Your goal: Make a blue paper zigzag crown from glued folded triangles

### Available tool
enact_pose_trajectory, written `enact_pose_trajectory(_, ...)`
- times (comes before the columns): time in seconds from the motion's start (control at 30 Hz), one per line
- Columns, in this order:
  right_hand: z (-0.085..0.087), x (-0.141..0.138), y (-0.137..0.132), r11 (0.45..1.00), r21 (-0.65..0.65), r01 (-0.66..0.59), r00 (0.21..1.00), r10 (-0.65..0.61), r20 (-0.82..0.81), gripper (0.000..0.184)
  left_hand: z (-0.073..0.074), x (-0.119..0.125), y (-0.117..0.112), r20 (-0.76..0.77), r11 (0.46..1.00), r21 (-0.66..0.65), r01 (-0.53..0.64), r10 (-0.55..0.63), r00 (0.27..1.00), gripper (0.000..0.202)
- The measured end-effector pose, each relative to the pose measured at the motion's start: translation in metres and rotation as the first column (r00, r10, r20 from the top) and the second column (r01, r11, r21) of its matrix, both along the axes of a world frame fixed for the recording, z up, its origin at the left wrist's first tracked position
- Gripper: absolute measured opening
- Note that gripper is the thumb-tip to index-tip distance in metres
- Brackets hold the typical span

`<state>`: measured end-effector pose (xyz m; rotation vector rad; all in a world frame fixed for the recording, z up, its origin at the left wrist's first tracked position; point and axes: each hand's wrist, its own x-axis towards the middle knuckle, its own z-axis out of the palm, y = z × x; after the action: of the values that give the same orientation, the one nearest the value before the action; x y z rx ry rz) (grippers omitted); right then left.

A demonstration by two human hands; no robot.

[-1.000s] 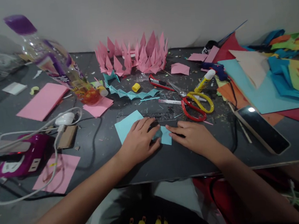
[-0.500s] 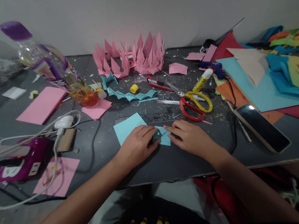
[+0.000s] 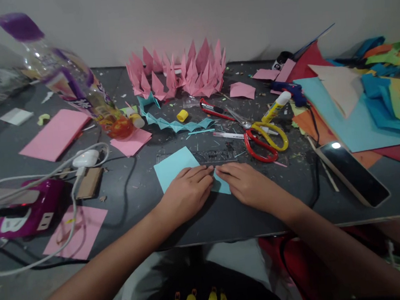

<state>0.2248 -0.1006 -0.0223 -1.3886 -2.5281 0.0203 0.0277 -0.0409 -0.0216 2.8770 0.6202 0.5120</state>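
A small piece of light-blue paper (image 3: 221,184), seemingly folded, lies flat on the dark table, mostly hidden under my fingers. My left hand (image 3: 189,192) holds its left side, fingers close together and pressed down. From the right, my right hand (image 3: 251,183) grips the same paper with its fingers together, the fingertips nearly meeting the left ones. Partly beneath my left hand is a light-blue sheet (image 3: 175,167). Just beyond my hands lies a clear ruler (image 3: 218,155). Scissors (image 3: 260,137) with red and yellow handles rest past my right hand.
Pink folded-paper pieces (image 3: 179,79) stand at the back, a blue folded strip (image 3: 174,125) before them. A bottle (image 3: 73,82), pink sheets (image 3: 55,134) and a purple power strip (image 3: 29,211) with cables are left. Right are a glue stick (image 3: 276,107), glue gun (image 3: 291,91), phone (image 3: 353,173) and coloured paper (image 3: 342,122).
My right hand's fingers have moved left and flattened over the small blue paper, covering more of it. The hands' fingertips are closer together. The view has shifted slightly.
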Motion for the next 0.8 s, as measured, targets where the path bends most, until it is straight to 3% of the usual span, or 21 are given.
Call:
enact_pose_trajectory(0.27,0.002,0.0,-0.016,0.994,-0.074,0.077,0.99,-0.067,0.128,0.043,0.0,-0.008,-0.012,-0.199,0.998,-0.026,-0.054,0.048,0.979,0.043)
enact_pose_trajectory(0.6,-0.003,-0.008,-0.027,0.972,-0.176,0.157,0.979,-0.13,0.158,0.061,0.006,-0.008,-0.011,-0.322,0.998,-0.006,0.058,-0.057,0.945,0.081)
enact_pose_trajectory(0.8,-0.009,-0.002,-0.022,0.958,-0.227,0.178,0.983,-0.184,-0.006,0.077,0.01,0.003,0.007,-0.206,0.99,0.076,0.12,-0.103,0.973,0.037)
